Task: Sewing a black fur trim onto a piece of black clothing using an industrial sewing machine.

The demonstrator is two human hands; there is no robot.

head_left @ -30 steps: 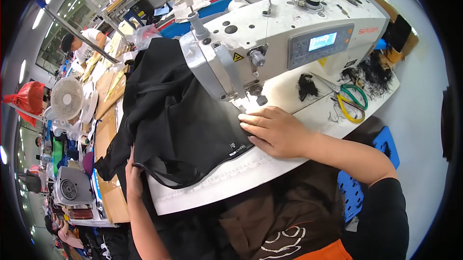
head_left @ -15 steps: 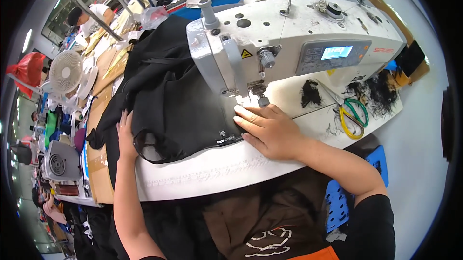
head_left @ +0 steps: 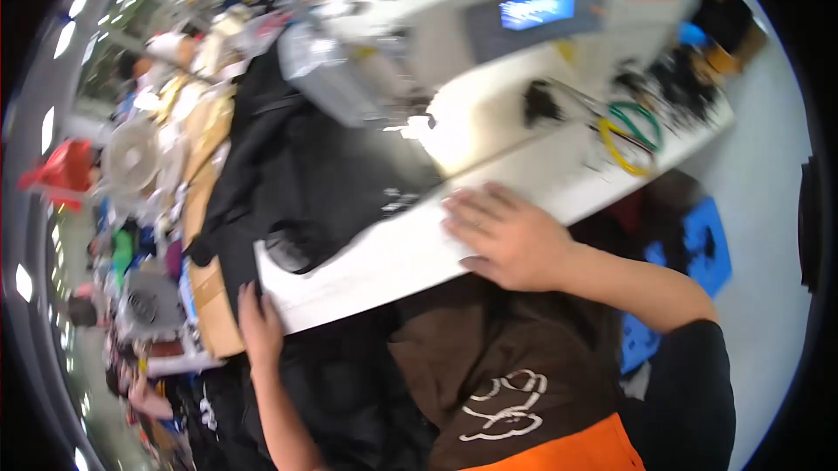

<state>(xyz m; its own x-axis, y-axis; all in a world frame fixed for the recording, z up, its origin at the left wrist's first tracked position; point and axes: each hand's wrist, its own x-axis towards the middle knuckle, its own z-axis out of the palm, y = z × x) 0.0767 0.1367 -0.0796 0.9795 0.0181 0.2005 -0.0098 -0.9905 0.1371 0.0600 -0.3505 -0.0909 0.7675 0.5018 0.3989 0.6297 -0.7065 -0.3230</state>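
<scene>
A black garment (head_left: pixel 323 165) lies under the head of a white sewing machine (head_left: pixel 428 43), with a small white print near its front edge. My right hand (head_left: pixel 511 235) rests on the white table in front of the machine, fingers stretched out, off the garment. Beside the table's front left corner is my left hand (head_left: pixel 260 327), fingers extended and slightly blurred, next to the hanging black cloth. Neither hand visibly grips anything. Motion blurs the needle area.
Scissors with yellow and green handles (head_left: pixel 630 146) lie right of the machine, near black thread scraps (head_left: pixel 685 82). Brown cardboard (head_left: pixel 214 305) borders the table's left side. A white fan (head_left: pixel 133 157) and a red bag (head_left: pixel 65 170) stand farther left. Another person works in the background.
My right hand has come off the garment toward the table's front edge. My left hand has drawn back from the garment's left side to the corner. The view has shifted.
</scene>
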